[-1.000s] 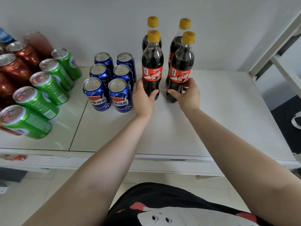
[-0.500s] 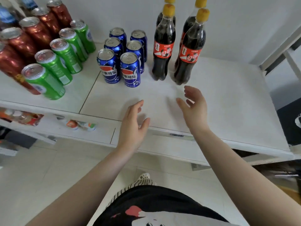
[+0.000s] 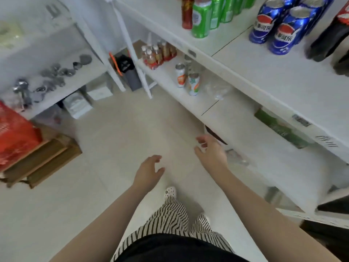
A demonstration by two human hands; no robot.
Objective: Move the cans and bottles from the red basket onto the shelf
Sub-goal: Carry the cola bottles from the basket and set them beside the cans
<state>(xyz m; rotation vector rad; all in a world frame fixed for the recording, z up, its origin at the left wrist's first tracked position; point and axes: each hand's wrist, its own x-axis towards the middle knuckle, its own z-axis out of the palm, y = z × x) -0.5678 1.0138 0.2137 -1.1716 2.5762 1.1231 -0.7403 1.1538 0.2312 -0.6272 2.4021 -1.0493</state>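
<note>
The white shelf (image 3: 283,76) runs along the upper right. On it stand several blue cans (image 3: 283,29), green cans (image 3: 203,17), a red can (image 3: 187,13) and dark cola bottles (image 3: 328,40) at the right edge. The red basket (image 3: 13,137) sits at the far left on a wooden crate (image 3: 43,161); its contents are not visible. My left hand (image 3: 148,173) and my right hand (image 3: 211,152) hang over the floor, both empty with fingers apart, well below the shelf top and far right of the basket.
A lower shelf board (image 3: 181,95) carries two small cans (image 3: 187,78) and a pack of small bottles (image 3: 158,53). A second white rack (image 3: 56,72) with metal parts stands at the left. White boxes (image 3: 77,104) lie under it. My striped trousers and a shoe (image 3: 170,192) are below.
Both hands let go of the cola bottles and dropped away from the shelf. My view swung left and down, bringing the floor, the lower shelf and the red basket into sight.
</note>
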